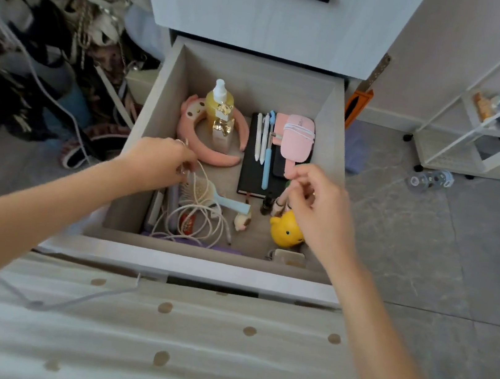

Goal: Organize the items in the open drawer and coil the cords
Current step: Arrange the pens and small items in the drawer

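While both hands were over the drawer point(174, 80):
Left hand point(162, 158): pinched white cord point(206, 215), near front-left corner.
Right hand point(312, 198): fingers curled narrow, maybe empty, I cannot tell.

Both forearms were bare, with no sleeve reaching down to either wrist. The left hand point(162, 158) wore a thin ring on one finger, and the right hand point(317, 209) showed a small ring as well.
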Motion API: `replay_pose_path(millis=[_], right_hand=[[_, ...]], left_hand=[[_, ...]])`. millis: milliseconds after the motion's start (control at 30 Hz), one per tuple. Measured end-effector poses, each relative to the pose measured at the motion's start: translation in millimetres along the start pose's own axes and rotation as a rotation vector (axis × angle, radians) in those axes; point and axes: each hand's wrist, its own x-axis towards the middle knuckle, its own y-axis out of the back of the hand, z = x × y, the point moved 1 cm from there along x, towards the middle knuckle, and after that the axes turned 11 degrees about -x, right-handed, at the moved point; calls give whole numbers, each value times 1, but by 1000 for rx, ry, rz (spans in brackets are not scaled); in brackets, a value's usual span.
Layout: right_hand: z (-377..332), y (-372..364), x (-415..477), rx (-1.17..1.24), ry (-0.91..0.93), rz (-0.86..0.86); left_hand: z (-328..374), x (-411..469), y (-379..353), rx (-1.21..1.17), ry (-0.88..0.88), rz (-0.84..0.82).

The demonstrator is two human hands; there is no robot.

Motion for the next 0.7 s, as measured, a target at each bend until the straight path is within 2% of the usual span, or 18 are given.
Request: replay_pose_path(millis=[67,133,200,267,333,400,700], right_hand=[[-14,-18,8,-43,-26,-193],[-25,-41,15,-144,-54,-461],[-37,-67,24,-360,-23,-668],[-45,-88,32,-599,21,-774],[-48,-101,39,-747,25,-794],[-49,-108,43,-803,53,-752],[-43,-106,46,-671,69,-749]], left_hand=[[-6,2,-10,33,-31,-49],[-2,5,-23,-86,-71,-96],[4,10,-34,-202,-97,-171],[5,14,-44,-185,-105,-247],[3,15,-48,-185,-74,-297],[2,13,-49,-165,-61,-277],[5,11,-40,-123,74,-83]])
